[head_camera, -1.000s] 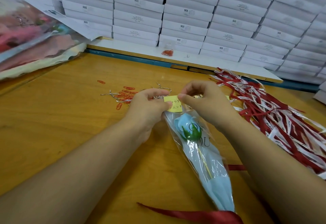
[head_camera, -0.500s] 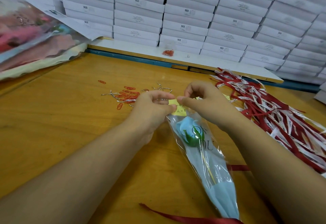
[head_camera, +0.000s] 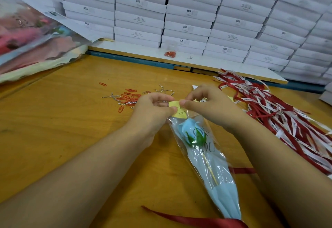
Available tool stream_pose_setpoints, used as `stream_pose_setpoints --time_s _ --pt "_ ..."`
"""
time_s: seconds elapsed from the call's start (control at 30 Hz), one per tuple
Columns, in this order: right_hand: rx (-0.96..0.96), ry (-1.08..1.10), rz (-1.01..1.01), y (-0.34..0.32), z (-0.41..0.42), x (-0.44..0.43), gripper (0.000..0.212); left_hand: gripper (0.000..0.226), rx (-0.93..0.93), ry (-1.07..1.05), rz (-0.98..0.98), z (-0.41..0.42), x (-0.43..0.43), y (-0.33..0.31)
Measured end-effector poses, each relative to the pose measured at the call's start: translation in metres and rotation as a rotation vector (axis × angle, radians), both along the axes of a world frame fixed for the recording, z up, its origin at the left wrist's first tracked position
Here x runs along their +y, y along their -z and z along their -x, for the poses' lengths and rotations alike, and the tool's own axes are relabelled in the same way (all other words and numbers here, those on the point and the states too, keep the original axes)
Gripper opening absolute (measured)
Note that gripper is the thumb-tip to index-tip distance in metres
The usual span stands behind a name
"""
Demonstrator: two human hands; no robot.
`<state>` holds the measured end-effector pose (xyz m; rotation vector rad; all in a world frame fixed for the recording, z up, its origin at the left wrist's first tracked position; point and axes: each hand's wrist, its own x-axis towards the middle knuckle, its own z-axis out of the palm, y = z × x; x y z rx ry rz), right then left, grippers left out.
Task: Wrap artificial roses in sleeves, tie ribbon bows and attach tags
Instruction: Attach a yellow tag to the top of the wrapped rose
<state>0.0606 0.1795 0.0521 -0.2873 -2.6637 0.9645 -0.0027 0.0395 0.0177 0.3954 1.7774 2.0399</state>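
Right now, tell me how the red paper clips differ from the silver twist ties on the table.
Colour: the paper clips are red-orange; the twist ties are silver. Shape: the paper clips are smooth closed loops; the twist ties are crinkled, bent strands. Both lie loose and mingled on the wooden table, just beyond the left hand, which pinches the yellow tag.

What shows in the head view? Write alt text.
The left hand and right hand pinch a yellow tag at the top of a clear sleeve holding a blue rose on a wooden table. Red paper clips lie left, ribbons right.
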Motion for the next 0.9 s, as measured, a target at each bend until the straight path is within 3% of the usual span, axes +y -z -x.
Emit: stream_pose_setpoints --time_s 0.2,0.33,0.5,0.67,0.9 --pt "-0.05 -0.035 0.193 0.0027 0.0012 -0.0035 0.019 0.025 -0.025 0.053 -0.049 -0.0015 0.0007 -0.0006" --pt "0.048 -0.06 0.268 -0.0004 -0.0005 -0.0036 0.02 0.025 -0.047 0.163 -0.062 -0.004 0.0006 -0.0035" --pt "0.051 -0.13 0.314 0.0012 -0.0023 0.0016 0.016 0.023 0.067 0.223 0.001 -0.0048 0.0009 -0.003" --pt "0.076 -0.107 0.192 0.0011 -0.0007 0.0043 0.017 0.01 0.176 0.164 0.058 -0.0022 0.0014 -0.003" --pt "0.072 -0.09 0.243 0.0024 -0.0029 0.0003 0.017 0.03 0.421 0.055 0.26 0.0023 0.0005 0.0014"
